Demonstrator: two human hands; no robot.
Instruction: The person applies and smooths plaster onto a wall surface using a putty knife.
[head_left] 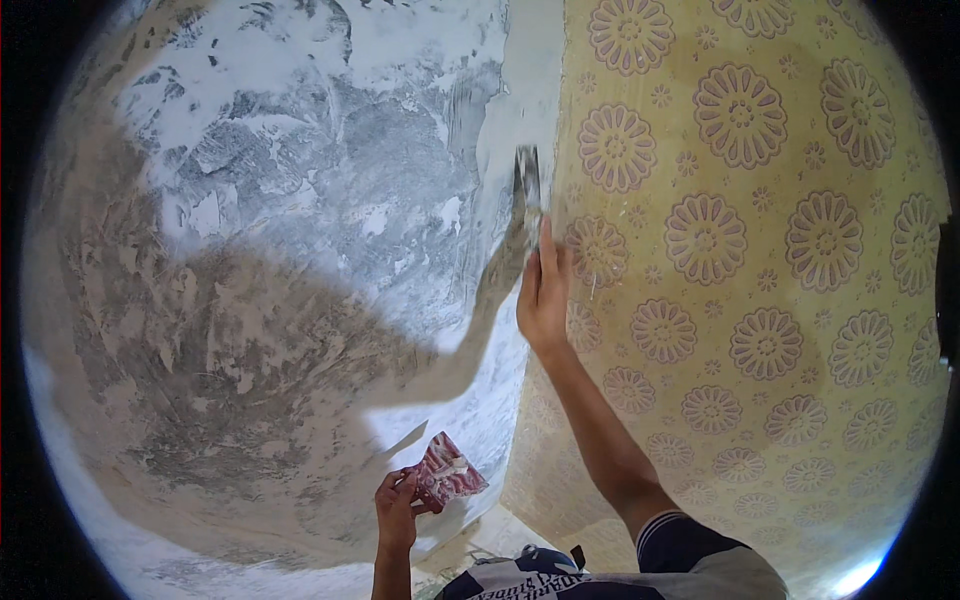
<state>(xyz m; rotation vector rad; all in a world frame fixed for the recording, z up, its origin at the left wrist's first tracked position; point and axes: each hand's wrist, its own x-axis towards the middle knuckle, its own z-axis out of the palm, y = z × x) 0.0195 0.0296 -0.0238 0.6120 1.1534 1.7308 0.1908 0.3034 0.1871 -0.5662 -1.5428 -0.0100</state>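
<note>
My right hand (543,305) is raised to the wall corner, its fingers closed round a putty knife (527,178). The knife's metal blade points upward and lies against a strip of smooth pale putty (531,75) along the edge of the flowered wall. Lower down, my left hand (396,508) grips a small flat red-and-white piece (450,472) by its left side. White smears cover part of its face; what it is made of I cannot tell.
Patchy grey and white plaster covers the left wall (330,170), with my shadow across it. The right wall (750,240) is yellow with purple flower rosettes. A bright light (857,577) shines at the lower right.
</note>
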